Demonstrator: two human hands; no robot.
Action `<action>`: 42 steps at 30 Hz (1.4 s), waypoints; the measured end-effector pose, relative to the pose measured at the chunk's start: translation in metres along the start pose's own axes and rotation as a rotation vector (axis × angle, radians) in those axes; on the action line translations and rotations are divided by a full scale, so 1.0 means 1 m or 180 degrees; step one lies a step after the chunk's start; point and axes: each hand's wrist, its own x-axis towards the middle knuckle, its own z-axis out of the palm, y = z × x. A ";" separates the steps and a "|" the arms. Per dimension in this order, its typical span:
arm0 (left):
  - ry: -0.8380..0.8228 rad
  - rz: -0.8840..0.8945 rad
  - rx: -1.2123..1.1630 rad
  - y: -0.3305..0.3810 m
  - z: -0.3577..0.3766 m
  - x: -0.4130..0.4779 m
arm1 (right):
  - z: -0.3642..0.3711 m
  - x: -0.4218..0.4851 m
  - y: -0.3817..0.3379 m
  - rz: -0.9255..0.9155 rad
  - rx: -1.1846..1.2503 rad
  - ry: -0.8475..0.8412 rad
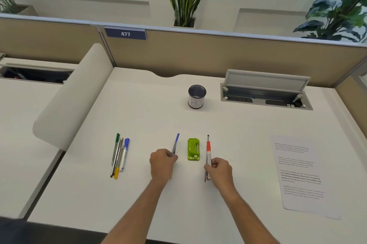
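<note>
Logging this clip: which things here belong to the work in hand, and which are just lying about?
In hand: left hand gripping the blue-capped pen; right hand gripping the red-capped pen.
Lying about: green desk tool, labelled pen cup, row of pens, printed sheet, open cable hatch.

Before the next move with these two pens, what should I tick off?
1. Grip of left hand on blue-capped pen: ok.
2. Grip of right hand on red-capped pen: ok.
3. One pen or two in the right hand: cannot tell.
4. The pen cup stands upright, mouth open: ok.
5. The green desk tool lies between the hands, touching neither: ok.
</note>
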 end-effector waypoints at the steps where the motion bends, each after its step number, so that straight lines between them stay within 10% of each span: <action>1: -0.0007 0.0003 -0.0160 -0.004 -0.009 0.000 | 0.004 -0.004 -0.005 -0.0045 0.0018 -0.0059; 15: 0.0818 -0.0599 -0.0290 -0.114 -0.168 0.043 | 0.149 -0.040 -0.079 -0.0023 0.0294 -0.1167; 42: 0.0523 -0.0569 -0.0072 -0.151 -0.192 0.101 | 0.264 -0.031 -0.133 -0.0025 -0.0296 -0.0798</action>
